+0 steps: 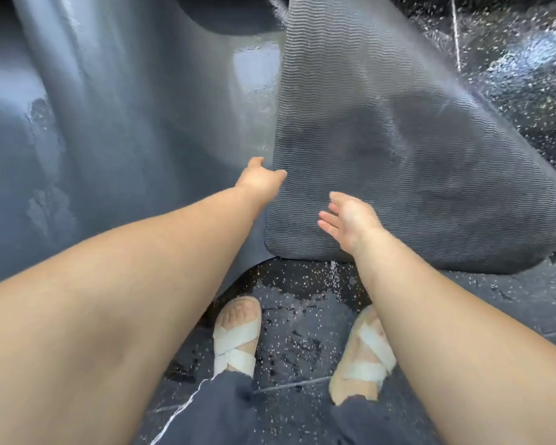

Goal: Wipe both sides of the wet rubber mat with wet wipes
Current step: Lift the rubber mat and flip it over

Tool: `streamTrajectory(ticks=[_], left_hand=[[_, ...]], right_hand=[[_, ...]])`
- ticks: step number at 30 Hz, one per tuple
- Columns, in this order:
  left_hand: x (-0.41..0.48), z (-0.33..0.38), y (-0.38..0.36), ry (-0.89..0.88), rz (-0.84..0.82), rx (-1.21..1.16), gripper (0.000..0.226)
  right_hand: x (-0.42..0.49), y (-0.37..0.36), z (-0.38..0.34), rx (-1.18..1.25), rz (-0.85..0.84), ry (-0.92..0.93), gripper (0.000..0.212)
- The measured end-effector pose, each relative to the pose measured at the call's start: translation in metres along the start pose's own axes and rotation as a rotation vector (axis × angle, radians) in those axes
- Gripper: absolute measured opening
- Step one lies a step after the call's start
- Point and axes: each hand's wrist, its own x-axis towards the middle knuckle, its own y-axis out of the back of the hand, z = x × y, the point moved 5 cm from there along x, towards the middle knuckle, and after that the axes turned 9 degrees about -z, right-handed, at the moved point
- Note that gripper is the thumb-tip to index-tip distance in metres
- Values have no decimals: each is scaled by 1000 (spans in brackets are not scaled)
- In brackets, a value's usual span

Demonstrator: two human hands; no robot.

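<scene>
So we're standing over the rubber mat [398, 139], which is lying on the wet floor [302, 332] just ahead of our feet and spreading up and to the right. The face that's showing is grey and covered in fine wavy ribs, with a rounded near corner and a couple of darker damp patches in the middle. Our left hand [260, 181] is grasping the mat's left edge, the grip pinching it with the thumb lying on the ribbed face and the fingers going round behind. Our right hand [350, 220] is released, fingers straight and a bit spread, sitting over the ribbed face near that rounded corner; we can't tell if it's actually touching. Off to the left a smooth, shiny grey sheet [126, 123] is running under our left arm, and we can't tell if it's the same mat's other side. The floor is dark tile, speckled and glistening. We're wearing white cross-strap sandals [235, 342] and dark trousers [219, 412].
</scene>
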Motion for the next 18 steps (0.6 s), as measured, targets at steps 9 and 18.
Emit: streamTrajectory(ticks=[9, 18], left_hand=[[38, 3, -33, 28, -22, -67, 36], [-75, 109, -76, -92, -345, -209, 9]], right_hand=[[49, 15, -8, -541, 9, 193, 71], [-92, 44, -60, -1063, 102, 499, 72]])
